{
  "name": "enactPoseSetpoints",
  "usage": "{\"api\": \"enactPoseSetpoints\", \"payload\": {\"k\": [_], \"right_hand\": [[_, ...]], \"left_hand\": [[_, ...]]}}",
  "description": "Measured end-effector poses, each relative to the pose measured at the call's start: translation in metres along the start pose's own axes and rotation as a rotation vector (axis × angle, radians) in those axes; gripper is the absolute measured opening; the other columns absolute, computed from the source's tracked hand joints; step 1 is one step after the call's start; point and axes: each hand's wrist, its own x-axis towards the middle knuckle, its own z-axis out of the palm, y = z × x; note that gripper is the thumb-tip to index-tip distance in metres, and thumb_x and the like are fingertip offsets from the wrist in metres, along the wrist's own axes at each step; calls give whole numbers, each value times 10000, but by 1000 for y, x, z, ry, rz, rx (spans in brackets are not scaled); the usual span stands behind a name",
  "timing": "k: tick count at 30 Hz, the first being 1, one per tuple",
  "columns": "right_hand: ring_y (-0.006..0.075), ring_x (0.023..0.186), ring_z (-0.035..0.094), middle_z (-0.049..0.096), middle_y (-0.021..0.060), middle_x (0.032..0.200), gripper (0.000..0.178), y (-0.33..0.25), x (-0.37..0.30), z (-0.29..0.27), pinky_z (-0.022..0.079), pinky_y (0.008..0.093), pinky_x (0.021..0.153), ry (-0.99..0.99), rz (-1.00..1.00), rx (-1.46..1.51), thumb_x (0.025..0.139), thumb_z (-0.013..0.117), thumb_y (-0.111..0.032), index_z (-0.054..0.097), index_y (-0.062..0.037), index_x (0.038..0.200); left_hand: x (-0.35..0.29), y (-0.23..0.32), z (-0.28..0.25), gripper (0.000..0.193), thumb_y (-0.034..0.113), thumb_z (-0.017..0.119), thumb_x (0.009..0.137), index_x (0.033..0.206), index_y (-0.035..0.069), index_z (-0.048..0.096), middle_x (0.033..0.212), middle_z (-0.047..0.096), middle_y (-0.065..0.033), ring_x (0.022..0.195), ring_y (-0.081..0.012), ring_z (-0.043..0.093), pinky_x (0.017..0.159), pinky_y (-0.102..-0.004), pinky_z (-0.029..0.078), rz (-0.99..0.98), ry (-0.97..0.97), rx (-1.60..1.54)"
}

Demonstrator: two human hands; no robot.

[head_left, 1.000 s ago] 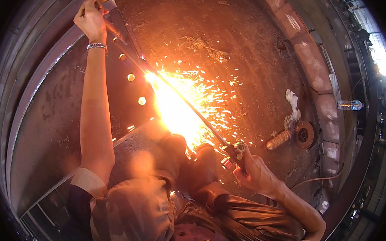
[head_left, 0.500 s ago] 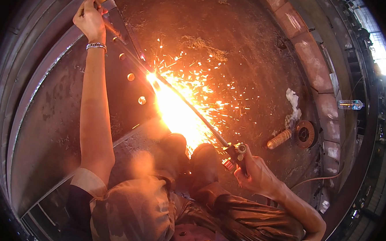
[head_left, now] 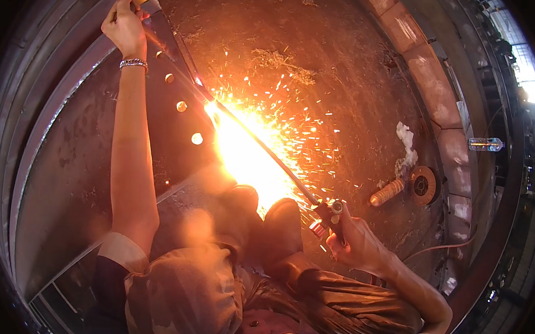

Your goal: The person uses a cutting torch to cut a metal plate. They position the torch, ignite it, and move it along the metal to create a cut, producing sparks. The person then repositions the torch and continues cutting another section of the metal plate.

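Note:
My right hand (head_left: pixel 352 239) is closed round the handle of a gas cutting torch (head_left: pixel 267 151), beside its round knob. The torch's long tube slants up and left to a white-hot glare (head_left: pixel 241 144) that throws sparks and hides the metal beneath. At upper left my left hand (head_left: pixel 126 30), with a chain bracelet at the wrist, has its fingers pinched beside a metal block (head_left: pixel 150 4); what they grip is not clear. From that block a narrow metal bar (head_left: pixel 180 45) runs down toward the flame. Several round bright spots lie in a row left of it.
My boots (head_left: pixel 285 220) are close below the glare. On the rusty floor (head_left: pixel 357 105) at right lie a ribbed cylinder (head_left: pixel 387 193), a round spool (head_left: pixel 424 185) and a white lump (head_left: pixel 406 145). A curved wall (head_left: pixel 429 73) bounds the right side, with a clear bottle (head_left: pixel 486 144) beyond it.
The sparks have spread differently, with some falling near the torch handle. The torch handle has shifted very slightly right and down. My left hand stays in place.

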Motion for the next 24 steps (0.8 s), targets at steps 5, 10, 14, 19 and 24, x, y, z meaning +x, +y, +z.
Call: {"api": "enactPoseSetpoints", "payload": {"k": [5, 10, 14, 19, 24], "right_hand": [[443, 704, 589, 578, 266, 780, 788, 5, 0, 3, 460, 509, 632, 14, -23, 29, 791, 595, -4, 145, 221, 1398], [318, 545, 578, 555, 131, 665, 574, 2, -2, 5, 435, 411, 535, 96, -42, 13, 809, 560, 33, 339, 14, 1339], [398, 638, 587, 565, 220, 740, 666, -1, -3, 1, 454, 465, 605, 36, 16, 50, 805, 589, -2, 244, 156, 1353], [444, 681, 592, 572, 269, 792, 739, -2, -2, -2, 465, 490, 640, -26, 62, 84, 811, 601, -21, 185, 227, 1369], [448, 687, 592, 574, 278, 819, 758, -2, -5, -3, 468, 490, 637, -56, 106, 71, 810, 601, -18, 165, 228, 1379]], "left_hand": [[-1, 1, 0, 264, 96, 588, 882, 635, 8, 561, 585, 478, -22, 507, -110, 422, 562, -312, 499, 13, -11, 25], [0, 1, 0, 319, 117, 609, 881, 600, -12, 529, 576, 461, -16, 493, -105, 418, 518, -304, 492, 20, -11, 12], [0, 1, -1, 280, 100, 598, 880, 623, -3, 553, 576, 473, -21, 499, -109, 421, 539, -311, 496, 14, -14, 19], [-2, 3, 0, 262, 89, 592, 880, 635, -1, 566, 580, 481, -26, 506, -112, 423, 552, -315, 498, 18, -10, 27], [-4, 5, 2, 265, 88, 588, 881, 632, -3, 568, 581, 481, -27, 509, -112, 422, 557, -315, 499, 15, 8, 39]]}}
